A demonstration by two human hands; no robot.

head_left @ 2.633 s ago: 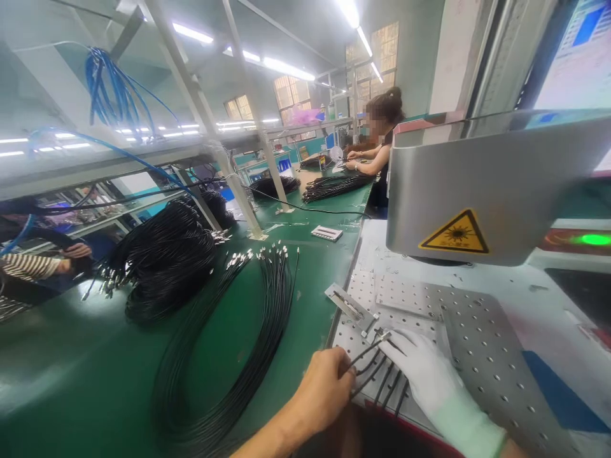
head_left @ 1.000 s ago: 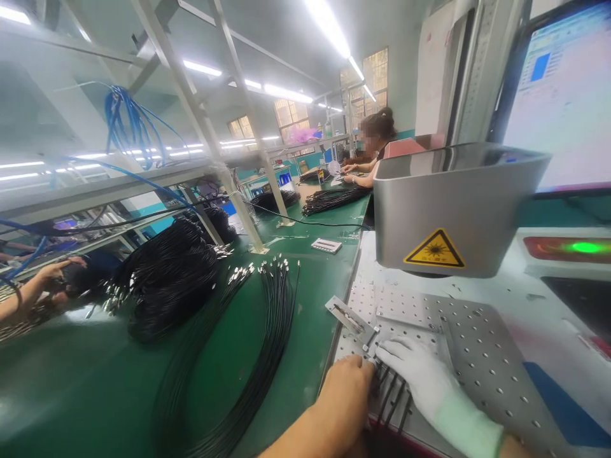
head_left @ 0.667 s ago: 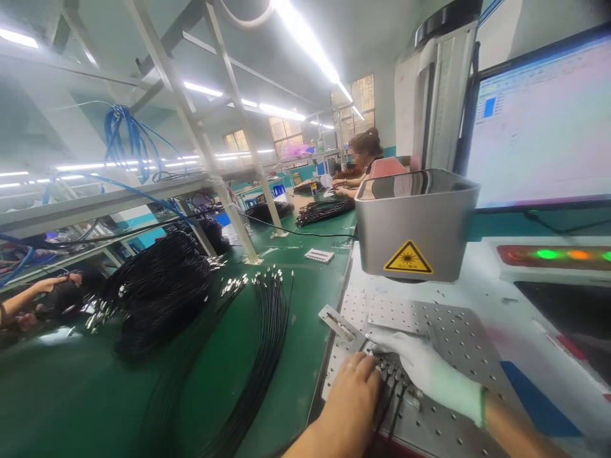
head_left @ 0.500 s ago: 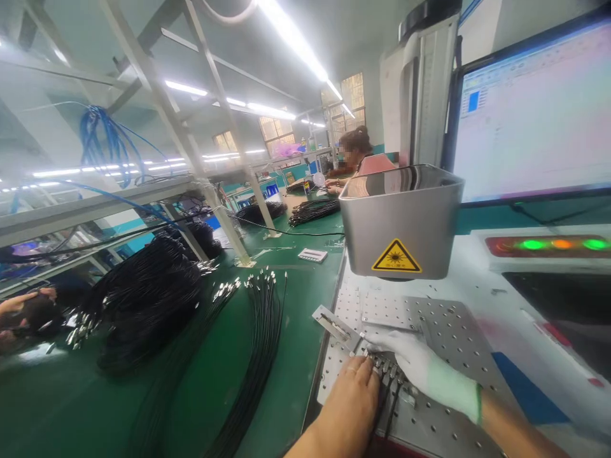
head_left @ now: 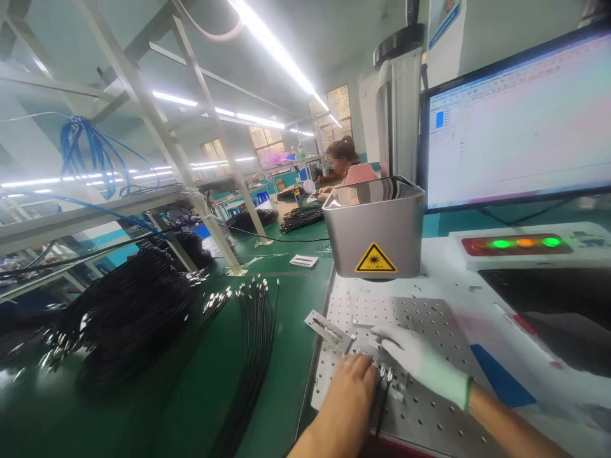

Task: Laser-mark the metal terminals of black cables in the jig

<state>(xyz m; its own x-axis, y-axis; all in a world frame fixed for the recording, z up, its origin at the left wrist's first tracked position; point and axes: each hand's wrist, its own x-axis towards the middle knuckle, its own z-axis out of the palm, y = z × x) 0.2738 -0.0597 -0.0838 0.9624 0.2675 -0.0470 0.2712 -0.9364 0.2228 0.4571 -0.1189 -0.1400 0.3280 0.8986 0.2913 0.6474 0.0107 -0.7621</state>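
My bare left hand lies palm down on a row of thin black cables with metal ends, its fingers stretched over them. Beside it, my white-gloved right hand rests flat on the same cable ends, fingers extended. The cables sit on a perforated metal plate below the grey laser head that bears a yellow warning label. A small metal jig lies at the plate's left corner, just ahead of my hands.
A loose bundle of black cables stretches across the green bench, with a large coiled heap further left. A monitor stands at the right above a panel with green and orange lights. A co-worker sits further back.
My left hand slid forward and now lies flat over the cable ends beside the gloved hand. The view swung up and right, bringing in the monitor.
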